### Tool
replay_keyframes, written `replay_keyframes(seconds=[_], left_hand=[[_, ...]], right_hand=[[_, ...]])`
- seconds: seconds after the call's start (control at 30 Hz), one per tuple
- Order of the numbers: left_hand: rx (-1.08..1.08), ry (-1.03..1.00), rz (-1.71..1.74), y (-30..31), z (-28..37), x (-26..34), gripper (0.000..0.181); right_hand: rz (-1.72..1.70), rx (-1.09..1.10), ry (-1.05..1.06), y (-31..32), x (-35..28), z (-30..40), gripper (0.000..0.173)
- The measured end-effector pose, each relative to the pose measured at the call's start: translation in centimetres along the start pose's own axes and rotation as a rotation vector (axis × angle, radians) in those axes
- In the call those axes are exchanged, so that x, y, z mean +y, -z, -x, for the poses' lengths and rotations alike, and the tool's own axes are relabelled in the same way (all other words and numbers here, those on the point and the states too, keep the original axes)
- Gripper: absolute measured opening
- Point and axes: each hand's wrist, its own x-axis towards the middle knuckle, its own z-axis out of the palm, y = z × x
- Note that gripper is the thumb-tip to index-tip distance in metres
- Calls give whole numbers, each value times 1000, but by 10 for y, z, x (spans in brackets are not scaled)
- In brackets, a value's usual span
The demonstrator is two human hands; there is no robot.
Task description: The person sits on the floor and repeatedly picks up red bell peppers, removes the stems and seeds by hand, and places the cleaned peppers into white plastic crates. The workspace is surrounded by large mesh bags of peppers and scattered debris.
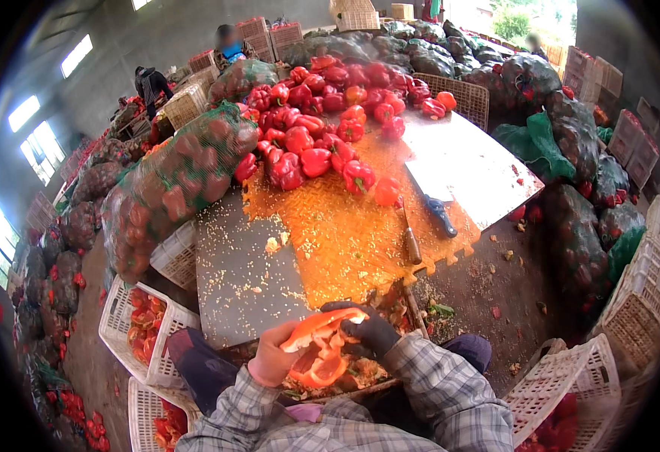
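Note:
A cut-open red bell pepper [323,361] is held between both hands, its pale inner flesh showing. My left hand [273,353] grips its left side. On the right, my dark-gloved right hand [376,332] has its fingers on the upper edge. Below the pepper, a container of pepper scraps [367,376] sits between my knees, partly hidden by the hands. Beyond it lies an orange foam mat [341,243] strewn with seeds. A wooden-handled knife [413,246] and a blue-handled knife [440,214] rest on the mat's right side.
Whole red peppers [302,138] are heaped at the table's far side. A full mesh sack [177,186] leans at the left. White crates of cut peppers [163,333] stand by my left leg, another crate [567,384] at right. People [152,87] are in the background.

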Motion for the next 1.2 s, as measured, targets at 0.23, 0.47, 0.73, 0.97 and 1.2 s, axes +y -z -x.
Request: replay_keyframes(seconds=[0.23,0.47,0.73,0.97,1.2], left_hand=[[-571,-39,-287,22,14,35,9],[122,140,487,67,65,47,13],[457,-180,-111,95,131,11,29],[1001,35,-307,189,204,24,21],[1152,334,-183,210,190,-25,21]], right_hand=[[322,-204,-97,44,52,-30,30],[350,-141,-98,-31,6,-35,34],[965,-581,191,-132,107,-104,76],[928,-523,194,-149,90,-134,70],[763,564,511,22,-26,-191,61]])
